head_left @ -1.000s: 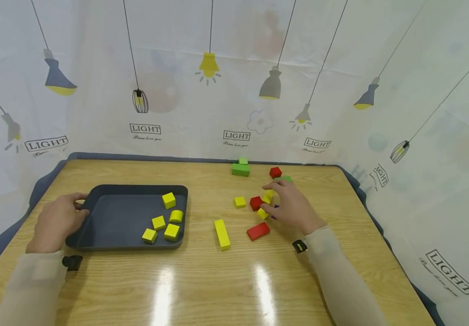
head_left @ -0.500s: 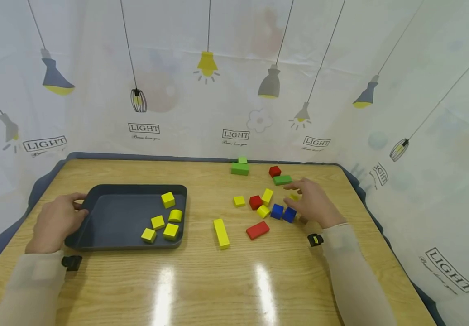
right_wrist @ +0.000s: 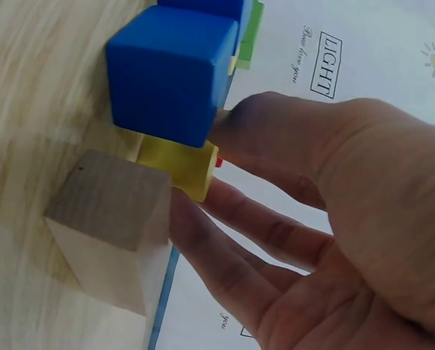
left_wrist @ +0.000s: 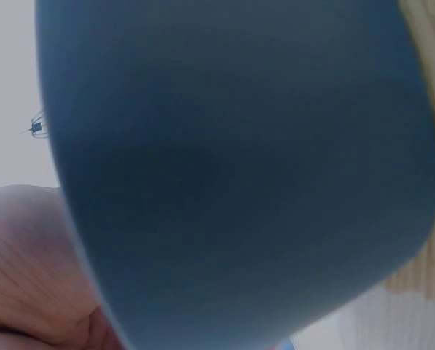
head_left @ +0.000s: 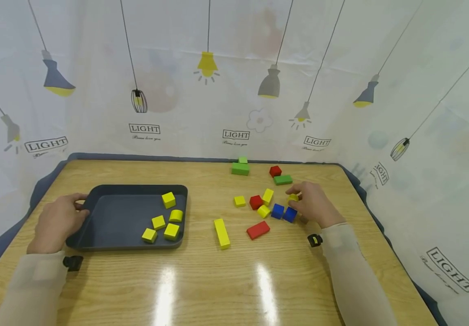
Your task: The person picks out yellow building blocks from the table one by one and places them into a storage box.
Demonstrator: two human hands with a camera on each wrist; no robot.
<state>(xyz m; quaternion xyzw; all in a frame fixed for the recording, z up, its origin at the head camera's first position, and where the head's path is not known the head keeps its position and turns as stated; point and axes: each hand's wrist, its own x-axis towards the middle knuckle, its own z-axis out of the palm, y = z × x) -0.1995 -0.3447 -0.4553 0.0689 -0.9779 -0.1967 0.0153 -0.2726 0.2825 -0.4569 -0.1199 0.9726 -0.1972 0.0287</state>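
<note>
My left hand (head_left: 58,223) grips the left rim of a dark grey tray (head_left: 116,217); the tray's wall fills most of the left wrist view. Several yellow blocks (head_left: 171,232) lie in the tray's right part. At the right of the table my right hand (head_left: 313,206) has its thumb and fingers on either side of a yellow cylinder block (right_wrist: 179,166), pinching it. A blue cube (right_wrist: 166,73) partly covers the thumb tip in the right wrist view. A plain wooden block (right_wrist: 115,219) stands close by the fingertips.
Left of my right hand lie a red block (head_left: 256,202), a yellow half-round block (head_left: 264,211), a flat red block (head_left: 258,230) and a long yellow block (head_left: 222,234). Green blocks (head_left: 240,169) and another red one (head_left: 275,171) lie near the back edge. A printed curtain (head_left: 185,104) hangs behind.
My right hand has moved right, off the red and yellow blocks, uncovering the blue cubes, and has closed on the yellow cylinder block. My left hand and the tray stay put.
</note>
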